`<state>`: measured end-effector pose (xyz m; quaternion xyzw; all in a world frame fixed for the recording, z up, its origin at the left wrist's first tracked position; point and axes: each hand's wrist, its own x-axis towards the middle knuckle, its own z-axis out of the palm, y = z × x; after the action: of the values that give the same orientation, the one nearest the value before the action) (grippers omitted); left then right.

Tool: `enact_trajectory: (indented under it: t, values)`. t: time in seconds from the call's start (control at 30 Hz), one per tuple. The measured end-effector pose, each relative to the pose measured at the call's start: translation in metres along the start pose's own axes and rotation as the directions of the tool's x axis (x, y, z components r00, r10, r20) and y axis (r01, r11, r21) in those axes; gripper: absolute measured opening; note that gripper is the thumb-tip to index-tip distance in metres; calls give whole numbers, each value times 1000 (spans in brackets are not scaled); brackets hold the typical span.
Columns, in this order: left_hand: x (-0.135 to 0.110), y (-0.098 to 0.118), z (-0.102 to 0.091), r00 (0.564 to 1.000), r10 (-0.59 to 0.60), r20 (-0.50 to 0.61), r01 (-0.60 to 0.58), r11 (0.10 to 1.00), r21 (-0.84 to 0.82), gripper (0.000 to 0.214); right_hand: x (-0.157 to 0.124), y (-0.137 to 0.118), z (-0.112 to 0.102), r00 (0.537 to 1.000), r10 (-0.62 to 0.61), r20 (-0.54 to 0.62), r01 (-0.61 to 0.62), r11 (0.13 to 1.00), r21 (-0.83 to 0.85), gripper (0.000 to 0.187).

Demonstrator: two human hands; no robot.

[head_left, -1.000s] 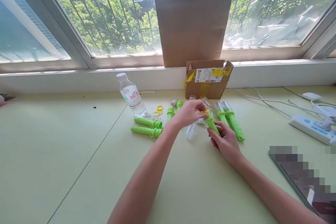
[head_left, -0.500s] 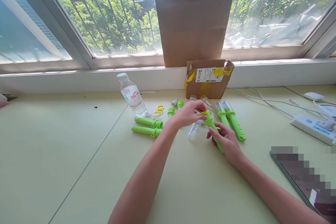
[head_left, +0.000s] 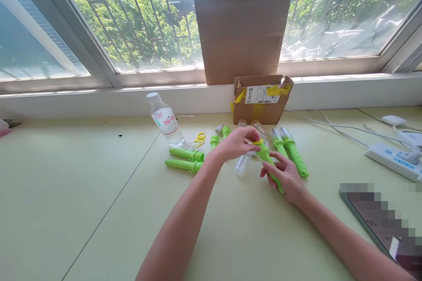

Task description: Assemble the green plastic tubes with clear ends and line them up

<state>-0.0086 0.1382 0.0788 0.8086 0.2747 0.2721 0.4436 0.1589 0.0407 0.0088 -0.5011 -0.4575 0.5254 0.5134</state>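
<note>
Fingers of the left hand (head_left: 238, 142) were closed, thumb against fingertips, on a yellow ring (head_left: 259, 142) at the far end of a green tube (head_left: 264, 155). The right hand (head_left: 287, 179) had its thumb and fingers clamped around that tube lower down. The tube slanted between the two hands, near end to the right; whether it touched the table (head_left: 244, 237) could not be told.

Beyond the hands, a cardboard box (head_left: 240, 112) bore a white shipping label (head_left: 257, 95) with dark print and a barcode, too small to read, partly crossed by yellow tape (head_left: 274, 90). On the bottle (head_left: 178, 138), large red characters and a green patch stood out on a white label (head_left: 165, 119), but the wording was not clear enough to make out. The phone (head_left: 372, 215) at right was largely pixelated, with only "00" readable on its screen.

Just beside the right hand lay two green tubes with clear caps (head_left: 296, 158); further left, near the bottle, were two uncapped green tubes (head_left: 182, 164) and some loose yellow rings (head_left: 199, 138).
</note>
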Motion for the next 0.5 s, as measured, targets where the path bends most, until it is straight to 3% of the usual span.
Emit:
enact_trajectory:
  t: [0.3,0.5]
  values:
    - [2,0,7,999,-4,-47,5,1000,22,27,4,4,1,998,-15,-64,17,1000,24,39]
    - [0,1,4,1000,5,-11,-4,998,68,34,3,-4,-1,997,-14,77,8,997,82,33]
